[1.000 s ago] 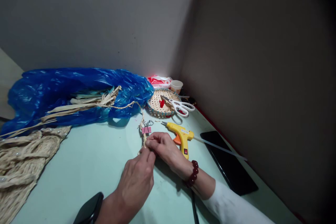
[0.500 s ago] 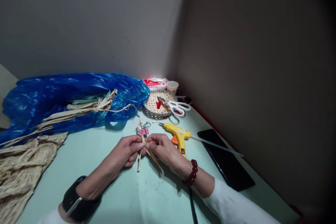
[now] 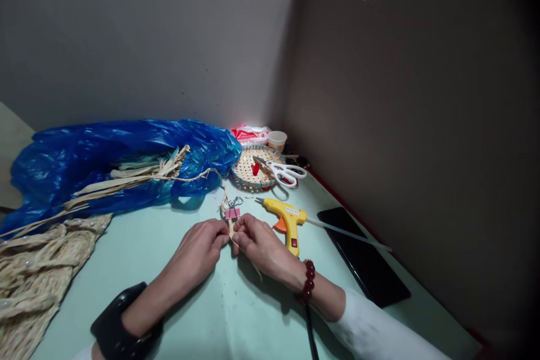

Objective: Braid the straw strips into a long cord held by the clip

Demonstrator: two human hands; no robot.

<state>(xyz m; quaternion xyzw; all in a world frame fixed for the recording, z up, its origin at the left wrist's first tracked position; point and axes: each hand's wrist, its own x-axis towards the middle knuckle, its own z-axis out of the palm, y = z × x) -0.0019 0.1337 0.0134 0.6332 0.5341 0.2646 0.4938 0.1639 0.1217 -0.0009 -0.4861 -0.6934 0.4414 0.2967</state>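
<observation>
Straw braid (image 3: pixel 230 229) pinched between left hand (image 3: pixel 198 250) and right hand (image 3: pixel 258 244), close together for fine control; pink binder clip (image 3: pixel 232 213) clamped just above, likely against unravelling.

Straw strip (image 3: pixel 230 228) largely hidden, probably pinched — woven mat (image 3: pixel 34 270) cut off.
</observation>
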